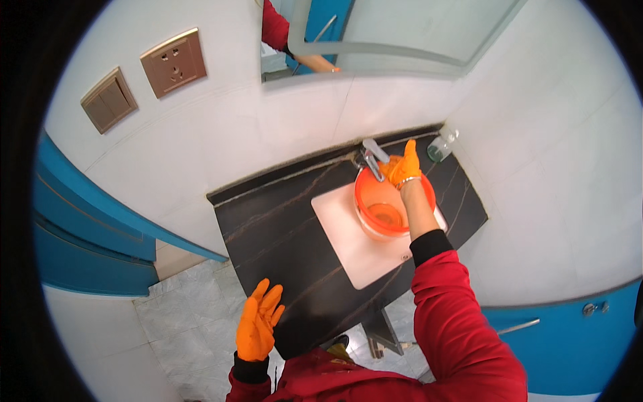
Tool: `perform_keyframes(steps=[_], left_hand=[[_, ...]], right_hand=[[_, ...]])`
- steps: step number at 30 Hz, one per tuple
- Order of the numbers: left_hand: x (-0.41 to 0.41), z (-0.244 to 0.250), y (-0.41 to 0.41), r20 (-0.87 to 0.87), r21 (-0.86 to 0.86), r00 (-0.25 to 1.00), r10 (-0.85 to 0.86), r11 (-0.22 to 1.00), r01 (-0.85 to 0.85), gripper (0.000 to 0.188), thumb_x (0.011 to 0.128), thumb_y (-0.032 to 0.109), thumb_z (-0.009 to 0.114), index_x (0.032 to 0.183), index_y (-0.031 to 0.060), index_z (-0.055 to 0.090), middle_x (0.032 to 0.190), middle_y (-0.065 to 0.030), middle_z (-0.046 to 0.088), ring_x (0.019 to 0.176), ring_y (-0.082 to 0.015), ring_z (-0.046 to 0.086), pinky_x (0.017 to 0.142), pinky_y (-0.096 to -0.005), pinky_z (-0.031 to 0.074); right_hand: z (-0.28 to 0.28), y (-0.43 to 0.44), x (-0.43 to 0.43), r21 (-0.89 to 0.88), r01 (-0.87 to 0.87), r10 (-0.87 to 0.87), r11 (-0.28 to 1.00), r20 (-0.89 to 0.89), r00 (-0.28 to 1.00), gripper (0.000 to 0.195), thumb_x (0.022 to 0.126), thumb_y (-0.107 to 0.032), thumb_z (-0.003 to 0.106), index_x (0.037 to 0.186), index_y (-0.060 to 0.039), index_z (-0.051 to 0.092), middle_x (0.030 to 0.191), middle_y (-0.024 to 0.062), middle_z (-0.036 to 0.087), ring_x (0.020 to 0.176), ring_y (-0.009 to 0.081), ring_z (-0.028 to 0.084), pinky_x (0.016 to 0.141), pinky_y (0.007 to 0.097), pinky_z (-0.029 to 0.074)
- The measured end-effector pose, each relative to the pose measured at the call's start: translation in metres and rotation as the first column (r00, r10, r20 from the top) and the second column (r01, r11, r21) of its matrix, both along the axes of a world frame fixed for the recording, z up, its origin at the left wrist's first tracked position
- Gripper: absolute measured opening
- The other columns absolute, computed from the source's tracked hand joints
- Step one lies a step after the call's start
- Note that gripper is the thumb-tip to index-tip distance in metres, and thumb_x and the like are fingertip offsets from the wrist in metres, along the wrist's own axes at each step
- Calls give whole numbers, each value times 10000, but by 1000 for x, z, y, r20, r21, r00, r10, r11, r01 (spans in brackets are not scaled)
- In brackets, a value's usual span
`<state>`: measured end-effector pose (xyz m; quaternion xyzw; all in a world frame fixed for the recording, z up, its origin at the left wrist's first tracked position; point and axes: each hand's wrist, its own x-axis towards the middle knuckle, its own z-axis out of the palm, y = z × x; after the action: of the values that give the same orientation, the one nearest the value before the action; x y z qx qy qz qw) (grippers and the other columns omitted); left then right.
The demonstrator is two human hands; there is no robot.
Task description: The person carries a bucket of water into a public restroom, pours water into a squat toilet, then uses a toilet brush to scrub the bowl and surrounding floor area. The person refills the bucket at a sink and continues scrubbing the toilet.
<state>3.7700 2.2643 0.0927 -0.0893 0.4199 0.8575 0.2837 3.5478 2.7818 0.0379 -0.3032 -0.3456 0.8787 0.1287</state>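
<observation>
My left hand, in an orange glove, is held near the countertop's left front edge with its fingers apart and nothing in it. My right hand, gloved in the same orange, is at the back rim of an orange plastic bucket, right beside the chrome faucet. Its thumb points up; the fingers are partly hidden near the faucet, so I cannot tell whether they grip anything. The bucket stands in a white rectangular sink, below the spout.
The sink is set in a black veined countertop. A clear glass jar stands in the back right corner. A mirror, a socket and a switch are on the wall. Blue doors are at both sides.
</observation>
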Motion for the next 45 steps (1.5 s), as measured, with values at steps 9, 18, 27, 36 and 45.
perform_keyframes(steps=[9, 18, 27, 36, 45], left_hand=[[-37, 7, 15, 142, 302, 990, -13, 953, -31, 635, 1022, 516, 330, 1459, 63, 422, 1458, -168, 467, 1382, -290, 403, 1133, -423, 315], [-38, -1, 38, 100, 207, 979, -176, 966, 153, 600, 1018, 504, 355, 1412, 71, 487, 1385, -138, 552, 1300, -247, 501, 1080, -398, 384], [33, -21, 28, -79, 144, 883, -462, 872, 468, 390, 1016, 310, 485, 1244, 16, 605, 1191, -140, 671, 1168, -298, 612, 1015, -402, 463], [180, -59, 1, -104, -278, 557, -824, 562, 779, 217, 993, 131, 502, 853, -16, 577, 808, -143, 685, 813, -246, 660, 841, -393, 511], [262, -248, -9, 266, -519, 247, -932, 78, 851, 316, 1019, 282, 525, 1046, -7, 649, 1027, -127, 697, 1002, -208, 651, 873, -329, 489]], right_hand=[[59, -32, 77, 202, -203, 244, 958, -205, 948, 903, 898, -660, 519, 1399, 80, 386, 1346, 238, 542, 1260, 327, 535, 1012, 491, 476], [93, -132, 207, 0, -250, 216, 968, -500, 838, 956, 911, -716, 385, 1517, 7, 228, 1552, 234, 280, 1442, 395, 272, 1118, 575, 317], [102, -177, 382, 282, 101, 45, 954, -468, 882, 682, 963, -491, 518, 1413, 8, 406, 1458, 211, 430, 1236, 293, 514, 901, 407, 495], [-61, -256, 731, 184, 689, -682, 701, -112, 723, 197, 937, -220, 644, 965, -26, 633, 808, 82, 665, 500, 111, 489, 446, 242, 384], [-265, -451, 900, -75, 711, -623, 699, 424, 657, 578, 992, -510, 479, 1147, 17, 660, 1057, 154, 714, 946, 205, 690, 779, 286, 532]])
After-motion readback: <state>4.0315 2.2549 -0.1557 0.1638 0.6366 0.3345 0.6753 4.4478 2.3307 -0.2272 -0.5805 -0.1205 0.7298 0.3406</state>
